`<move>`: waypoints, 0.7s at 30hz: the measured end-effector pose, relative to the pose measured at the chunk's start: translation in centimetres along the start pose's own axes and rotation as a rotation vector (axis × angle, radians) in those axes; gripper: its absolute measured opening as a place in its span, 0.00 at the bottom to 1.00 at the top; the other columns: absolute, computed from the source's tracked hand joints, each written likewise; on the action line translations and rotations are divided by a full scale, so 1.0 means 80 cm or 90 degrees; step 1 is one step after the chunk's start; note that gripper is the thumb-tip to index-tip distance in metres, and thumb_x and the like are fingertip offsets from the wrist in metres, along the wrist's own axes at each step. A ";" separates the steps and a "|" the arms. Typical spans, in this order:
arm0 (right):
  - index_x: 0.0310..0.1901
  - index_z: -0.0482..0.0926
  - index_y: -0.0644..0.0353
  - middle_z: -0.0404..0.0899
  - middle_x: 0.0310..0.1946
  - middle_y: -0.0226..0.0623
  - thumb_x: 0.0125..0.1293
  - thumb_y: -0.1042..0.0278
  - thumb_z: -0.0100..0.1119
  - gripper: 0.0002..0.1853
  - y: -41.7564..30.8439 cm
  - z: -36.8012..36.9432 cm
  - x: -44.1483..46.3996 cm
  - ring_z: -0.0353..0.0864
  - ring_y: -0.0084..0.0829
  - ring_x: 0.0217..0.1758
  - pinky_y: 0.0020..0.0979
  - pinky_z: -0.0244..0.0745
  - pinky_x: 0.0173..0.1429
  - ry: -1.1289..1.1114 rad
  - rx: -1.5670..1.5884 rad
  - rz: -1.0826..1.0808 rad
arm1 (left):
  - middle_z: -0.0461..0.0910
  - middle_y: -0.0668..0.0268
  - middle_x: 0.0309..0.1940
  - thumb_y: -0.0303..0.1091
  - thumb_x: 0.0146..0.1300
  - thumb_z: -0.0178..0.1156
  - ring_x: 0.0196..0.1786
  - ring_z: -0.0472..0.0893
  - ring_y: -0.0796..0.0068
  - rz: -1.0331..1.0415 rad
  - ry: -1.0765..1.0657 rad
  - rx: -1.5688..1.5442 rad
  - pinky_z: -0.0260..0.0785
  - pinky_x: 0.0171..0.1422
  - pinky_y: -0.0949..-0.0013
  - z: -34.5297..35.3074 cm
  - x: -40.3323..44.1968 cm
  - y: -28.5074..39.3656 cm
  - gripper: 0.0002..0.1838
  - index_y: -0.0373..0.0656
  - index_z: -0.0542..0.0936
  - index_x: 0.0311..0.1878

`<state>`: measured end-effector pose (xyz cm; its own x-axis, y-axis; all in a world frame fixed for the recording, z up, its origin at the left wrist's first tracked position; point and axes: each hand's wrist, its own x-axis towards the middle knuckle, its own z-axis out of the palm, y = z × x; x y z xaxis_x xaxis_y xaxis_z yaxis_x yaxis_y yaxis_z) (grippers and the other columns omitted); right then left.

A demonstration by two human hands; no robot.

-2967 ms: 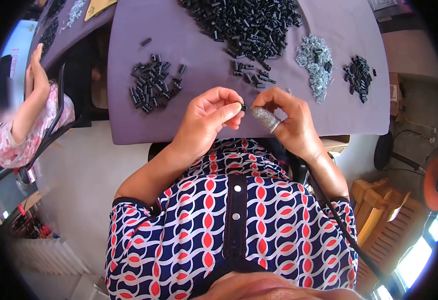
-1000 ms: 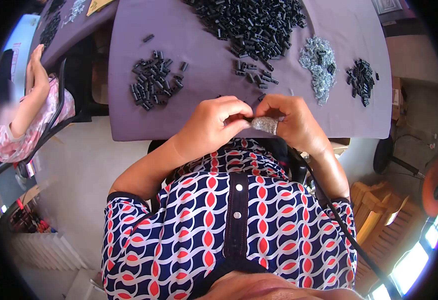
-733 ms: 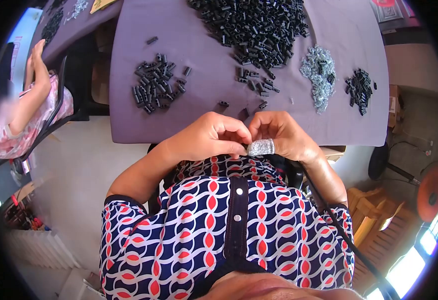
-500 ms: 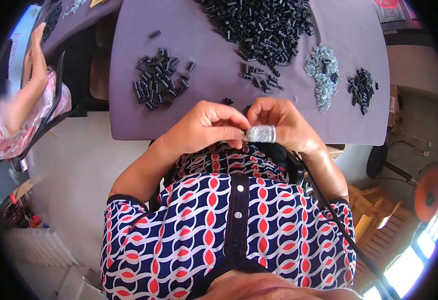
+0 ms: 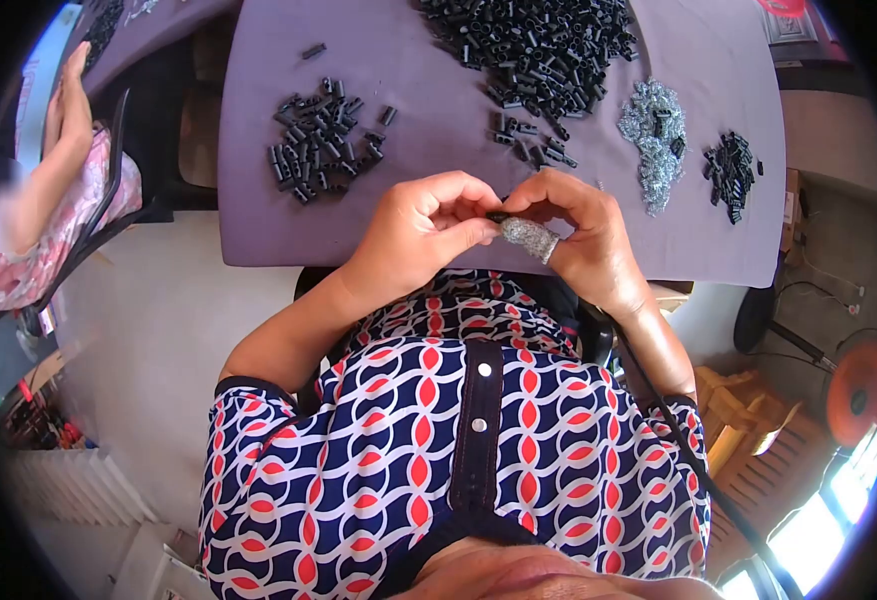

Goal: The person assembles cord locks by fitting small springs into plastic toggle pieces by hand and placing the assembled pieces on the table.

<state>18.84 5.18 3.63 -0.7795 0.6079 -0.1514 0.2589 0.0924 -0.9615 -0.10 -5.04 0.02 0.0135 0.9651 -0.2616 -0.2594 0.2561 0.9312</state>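
My left hand (image 5: 428, 222) and my right hand (image 5: 590, 240) meet over the table's near edge, fingertips pinched together. Between them is a small black piece (image 5: 497, 216), mostly covered by the fingers. A grey wrap (image 5: 529, 239) covers my right thumb. Beyond my left hand lies a small pile of short black tubes (image 5: 323, 140). Further off, past my right hand, a large heap of similar black tubes (image 5: 533, 45) spreads over the cloth. A pile of tiny shiny silvery parts (image 5: 658, 150) sits right of it, then a small pile of thin black pieces (image 5: 729, 175).
The table (image 5: 438, 100) has a purple-grey cover. At the far left, another person's arm (image 5: 58, 170) rests by a second table, beside a black chair (image 5: 108, 210). A fan (image 5: 858, 390) and a wooden object (image 5: 743, 410) stand low on the right.
Both hands have risen slightly toward the table, still pinched together. My right thumb has tilted, and the black piece between the fingertips now shows. The view has shifted a little.
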 end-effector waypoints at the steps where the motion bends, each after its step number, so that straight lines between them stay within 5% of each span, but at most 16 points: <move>1: 0.45 0.82 0.65 0.81 0.38 0.33 0.61 0.83 0.69 0.11 0.000 0.001 0.000 0.84 0.24 0.41 0.27 0.79 0.47 0.015 -0.042 -0.033 | 0.85 0.64 0.42 0.19 0.67 0.63 0.43 0.85 0.78 0.024 0.004 0.073 0.79 0.51 0.75 0.002 -0.001 0.000 0.11 0.31 0.81 0.51; 5: 0.44 0.81 0.66 0.81 0.38 0.35 0.58 0.85 0.69 0.12 0.002 0.000 -0.005 0.85 0.27 0.41 0.28 0.80 0.46 0.035 -0.036 -0.040 | 0.85 0.63 0.43 0.19 0.67 0.63 0.43 0.85 0.77 0.118 0.022 0.203 0.79 0.52 0.74 0.011 -0.001 0.003 0.12 0.30 0.81 0.53; 7: 0.43 0.82 0.66 0.81 0.38 0.36 0.58 0.86 0.68 0.11 0.001 -0.004 -0.004 0.86 0.29 0.42 0.28 0.81 0.46 0.049 -0.042 -0.068 | 0.86 0.63 0.40 0.20 0.67 0.63 0.41 0.85 0.79 0.063 0.038 0.064 0.79 0.48 0.75 0.016 0.001 0.005 0.11 0.32 0.83 0.52; 16: 0.44 0.83 0.65 0.83 0.39 0.39 0.60 0.84 0.67 0.11 -0.008 -0.012 0.007 0.86 0.34 0.42 0.30 0.82 0.46 0.023 -0.085 -0.094 | 0.85 0.66 0.38 0.22 0.69 0.63 0.36 0.83 0.81 0.026 0.040 0.095 0.77 0.43 0.76 0.005 0.005 0.013 0.08 0.31 0.82 0.48; 21: 0.45 0.83 0.64 0.80 0.39 0.43 0.53 0.83 0.62 0.16 0.001 -0.045 0.064 0.83 0.46 0.42 0.41 0.79 0.47 0.151 -0.401 -0.187 | 0.83 0.67 0.36 0.24 0.69 0.63 0.36 0.82 0.81 0.034 0.064 0.022 0.77 0.44 0.76 -0.009 0.012 -0.001 0.06 0.35 0.80 0.47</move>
<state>16.96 11.16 3.60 -0.7408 0.6365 0.2148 0.3933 0.6701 -0.6295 -0.74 -4.16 -0.46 -0.0973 0.9674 -0.2338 -0.2237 0.2077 0.9523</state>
